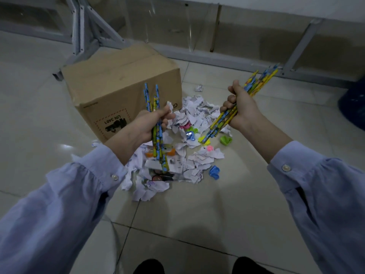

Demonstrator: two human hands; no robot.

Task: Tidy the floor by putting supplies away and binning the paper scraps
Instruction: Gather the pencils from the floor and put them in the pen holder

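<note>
Left hand (152, 123): we clasped a loose pencil bundle (158, 135).
Right hand (240, 107): we clutched more pencils (254, 86).
Risk: splayed pencils could slip back into the paper scraps (197, 161).

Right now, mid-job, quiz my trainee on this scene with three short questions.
1. True or false: the left hand holds nothing.
2. Where do the paper scraps lie?
A. in a bin
B. on the floor by the cardboard box
C. in a drawer
3. Fill in: the right hand grips a bundle of ____.

Key
1. False: it grips pencils.
2. B.
3. Pencils, a second bundle.
</note>
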